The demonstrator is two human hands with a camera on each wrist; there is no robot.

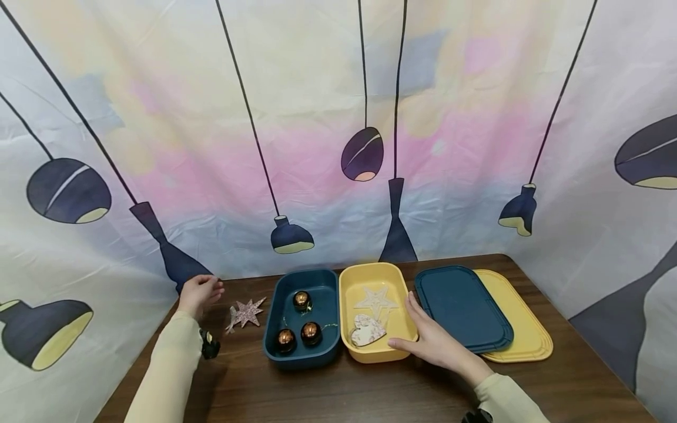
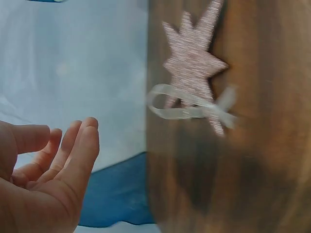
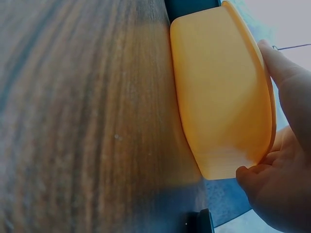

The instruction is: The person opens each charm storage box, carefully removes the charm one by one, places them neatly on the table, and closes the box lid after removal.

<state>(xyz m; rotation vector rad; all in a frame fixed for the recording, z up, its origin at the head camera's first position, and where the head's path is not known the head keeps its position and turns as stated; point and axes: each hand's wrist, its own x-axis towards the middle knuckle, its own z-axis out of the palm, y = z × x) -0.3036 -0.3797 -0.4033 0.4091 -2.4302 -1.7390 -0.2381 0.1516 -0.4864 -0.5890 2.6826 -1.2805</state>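
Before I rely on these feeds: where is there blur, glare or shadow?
Head: mostly crisp, small glints on the bronze baubles, a soft shadow beside the left sleeve; left wrist: the glitter star is smeared, the left hand sharper; right wrist: the wooden table is soft, the upper-right backdrop washed out.

Yellow box (image 1: 366,278) upright, glittery star (image 1: 248,313) flat
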